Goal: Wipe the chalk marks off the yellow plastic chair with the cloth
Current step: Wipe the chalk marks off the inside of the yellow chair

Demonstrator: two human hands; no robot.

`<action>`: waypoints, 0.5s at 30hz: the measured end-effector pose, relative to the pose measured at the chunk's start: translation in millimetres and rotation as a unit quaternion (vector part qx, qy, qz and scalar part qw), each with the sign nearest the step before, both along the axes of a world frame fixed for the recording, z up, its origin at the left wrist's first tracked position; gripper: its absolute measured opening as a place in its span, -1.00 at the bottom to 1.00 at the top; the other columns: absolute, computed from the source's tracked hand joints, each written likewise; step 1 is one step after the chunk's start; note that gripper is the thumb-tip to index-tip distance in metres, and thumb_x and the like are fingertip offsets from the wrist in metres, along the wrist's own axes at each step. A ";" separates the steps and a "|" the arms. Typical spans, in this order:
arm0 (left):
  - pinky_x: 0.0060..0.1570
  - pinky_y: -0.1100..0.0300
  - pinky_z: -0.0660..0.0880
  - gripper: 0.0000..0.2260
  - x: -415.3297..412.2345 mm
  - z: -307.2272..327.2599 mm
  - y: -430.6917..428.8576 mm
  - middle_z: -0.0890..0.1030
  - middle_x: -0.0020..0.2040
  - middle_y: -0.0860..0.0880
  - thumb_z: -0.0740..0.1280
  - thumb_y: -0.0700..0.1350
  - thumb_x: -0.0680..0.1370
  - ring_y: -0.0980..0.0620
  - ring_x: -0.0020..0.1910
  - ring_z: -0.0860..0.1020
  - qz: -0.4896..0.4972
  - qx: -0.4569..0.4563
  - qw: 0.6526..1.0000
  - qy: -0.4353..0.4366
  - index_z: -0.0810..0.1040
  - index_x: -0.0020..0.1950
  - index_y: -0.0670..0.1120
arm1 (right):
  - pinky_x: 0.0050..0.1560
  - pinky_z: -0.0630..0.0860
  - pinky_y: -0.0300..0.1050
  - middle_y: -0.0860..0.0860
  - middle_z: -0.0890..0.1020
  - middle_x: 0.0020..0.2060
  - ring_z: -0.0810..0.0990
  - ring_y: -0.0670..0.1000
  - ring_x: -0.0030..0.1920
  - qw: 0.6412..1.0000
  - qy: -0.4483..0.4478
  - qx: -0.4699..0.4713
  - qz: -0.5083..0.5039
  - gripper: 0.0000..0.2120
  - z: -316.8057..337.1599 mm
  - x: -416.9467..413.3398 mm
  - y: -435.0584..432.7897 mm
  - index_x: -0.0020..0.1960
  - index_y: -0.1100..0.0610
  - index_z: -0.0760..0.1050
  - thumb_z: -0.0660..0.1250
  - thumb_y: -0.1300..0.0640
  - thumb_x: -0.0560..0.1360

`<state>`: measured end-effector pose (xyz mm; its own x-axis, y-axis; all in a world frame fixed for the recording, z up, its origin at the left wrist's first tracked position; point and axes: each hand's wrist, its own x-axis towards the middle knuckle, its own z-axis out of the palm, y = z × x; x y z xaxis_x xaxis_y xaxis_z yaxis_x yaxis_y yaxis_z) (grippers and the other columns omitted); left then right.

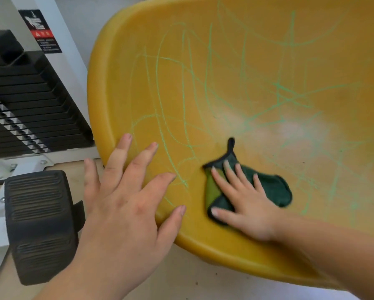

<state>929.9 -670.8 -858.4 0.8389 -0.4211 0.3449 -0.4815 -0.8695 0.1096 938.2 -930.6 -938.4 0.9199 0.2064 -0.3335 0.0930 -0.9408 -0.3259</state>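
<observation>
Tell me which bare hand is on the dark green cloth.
The right hand, fingers spread flat on the dark green cloth; the left hand rests on the rim of the yellow plastic chair.

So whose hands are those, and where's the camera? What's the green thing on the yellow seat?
Those are one person's two bare hands; no machine here. The camera sits on the person's head and looks down, so you see what they see. The big yellow thing is a plastic chair, scribbled with green chalk marks. The right hand presses flat on a dark green cloth lying on the seat, to wipe the chalk. The left hand rests with spread fingers on the chair's edge. Neither hand grips anything. Beside the chair stand black gym weights and a black ribbed footplate.
</observation>
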 end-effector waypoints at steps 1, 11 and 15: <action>0.41 -0.44 0.03 -0.58 -0.3 -0.3 -0.4 0.42 0.48 -0.07 0.25 0.26 0.44 -0.18 0.59 0.09 0.001 0.000 1.000 0.001 0.66 0.14 0.07 | 0.55 -0.30 0.36 -0.14 -0.46 0.56 -0.49 0.05 0.56 0.999 -0.030 -0.011 -0.023 -0.09 -8.8 23.6 -1.0 0.45 -0.41 -0.54 -0.31 -0.73 0.24; 0.37 -0.44 0.14 -0.57 -1.9 2.7 -4.9 0.42 0.47 -0.08 0.25 0.25 0.45 -0.21 0.58 0.11 -0.001 -0.022 1.000 0.007 0.65 0.16 0.05 | 0.55 -0.30 0.37 -0.13 -0.42 0.58 -0.45 0.06 0.58 0.998 -0.028 0.012 -0.063 -0.06 -9.5 47.1 8.5 0.57 -0.30 -0.40 -0.28 -0.68 0.31; 0.32 -0.46 0.20 -0.54 -1.1 2.8 -3.9 0.42 0.48 -0.09 0.25 0.27 0.43 -0.22 0.57 0.14 -0.011 -0.015 1.000 0.014 0.65 0.17 0.05 | 0.57 -0.41 0.17 -0.32 -0.53 0.48 -0.59 -0.17 0.48 0.995 0.081 0.039 0.038 -0.17 19.0 -42.3 3.0 0.47 -0.43 -0.50 -0.28 -0.66 0.33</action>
